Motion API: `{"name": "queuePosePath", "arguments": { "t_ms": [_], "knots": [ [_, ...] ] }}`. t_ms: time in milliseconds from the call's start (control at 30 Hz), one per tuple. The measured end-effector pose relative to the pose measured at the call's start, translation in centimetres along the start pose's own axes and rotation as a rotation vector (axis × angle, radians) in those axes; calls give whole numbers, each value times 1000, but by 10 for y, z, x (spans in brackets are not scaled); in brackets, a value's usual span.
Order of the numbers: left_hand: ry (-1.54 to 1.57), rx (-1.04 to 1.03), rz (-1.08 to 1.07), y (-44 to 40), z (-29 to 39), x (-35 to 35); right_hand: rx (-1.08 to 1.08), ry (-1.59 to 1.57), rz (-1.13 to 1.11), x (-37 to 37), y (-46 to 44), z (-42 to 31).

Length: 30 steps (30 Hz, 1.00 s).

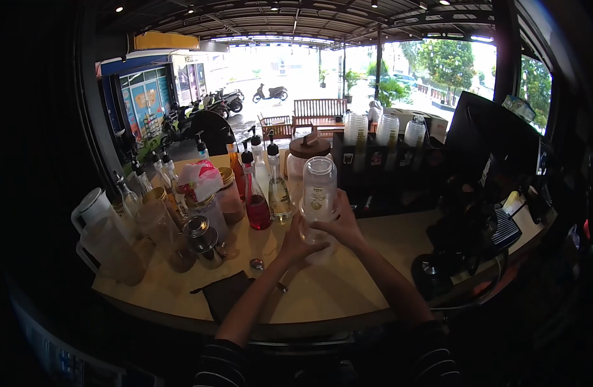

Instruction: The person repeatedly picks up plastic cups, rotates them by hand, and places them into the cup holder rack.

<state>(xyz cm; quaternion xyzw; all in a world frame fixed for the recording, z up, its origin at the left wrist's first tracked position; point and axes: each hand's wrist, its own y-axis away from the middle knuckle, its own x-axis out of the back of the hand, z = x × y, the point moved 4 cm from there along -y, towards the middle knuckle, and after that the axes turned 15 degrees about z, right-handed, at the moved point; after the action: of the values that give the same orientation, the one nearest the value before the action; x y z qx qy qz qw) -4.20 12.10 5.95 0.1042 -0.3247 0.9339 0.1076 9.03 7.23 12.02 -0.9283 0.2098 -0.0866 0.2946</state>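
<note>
Upside down over the counter, a clear plastic cup (319, 190) with a printed logo is held between my two hands. There may be more than one cup nested here; I cannot tell. My left hand (301, 244) curls round its lower left side, thumb pointing right. My right hand (343, 224) wraps the right side, with the thumb across the front. Just behind the cup stands a large jar with a brown lid (309, 147). Left of it are pump bottles, one with clear liquid (280, 197) and one with red syrup (257, 209).
Plastic pitchers (116, 251), a metal canister (203, 238) and jars crowd the left. A spoon (257, 264) and dark cloth (225, 293) lie in front. Cup stacks (386, 131) stand in a black holder at the back. A monitor (480, 142) rises on the right.
</note>
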Motion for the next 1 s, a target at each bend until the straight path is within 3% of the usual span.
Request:
{"name": "queuePosePath", "arguments": {
  "t_ms": [267,333,400,433,467,500,533,600,633,667,733,800,867,933,1000],
  "knots": [
    [140,41,57,-3,21,12,262,210,171,20,-15,-64],
    [235,77,109,-7,40,26,438,340,185,30,-5,-87],
    [555,-159,263,-8,77,49,469,367,163,40,6,-98],
    [559,-165,266,-9,95,55,487,446,61,43,13,-101],
    [544,-339,268,-7,122,62,507,527,-39,45,19,-104],
    [527,-508,269,-3,143,67,466,516,-129,47,27,-108],
    [537,-511,269,0,151,69,468,525,-127,53,33,-112],
    [381,-329,-53,2,156,55,355,325,-180,64,47,-115],
    [456,-308,96,4,151,46,270,238,-104,73,54,-119],
    [462,-318,97,5,148,39,281,243,-101,81,59,-110],
    [401,-181,228,2,135,29,-4,-129,-33,97,62,-76],
    [300,-76,207,3,129,10,70,-156,-15,105,66,-70],
    [299,323,9,11,124,-16,-97,-132,-12,117,67,-64],
    [343,333,-68,15,108,-40,-85,-253,70,127,64,-62],
    [389,-87,45,17,103,-54,-184,-159,97,145,58,-40]
  ]
}}
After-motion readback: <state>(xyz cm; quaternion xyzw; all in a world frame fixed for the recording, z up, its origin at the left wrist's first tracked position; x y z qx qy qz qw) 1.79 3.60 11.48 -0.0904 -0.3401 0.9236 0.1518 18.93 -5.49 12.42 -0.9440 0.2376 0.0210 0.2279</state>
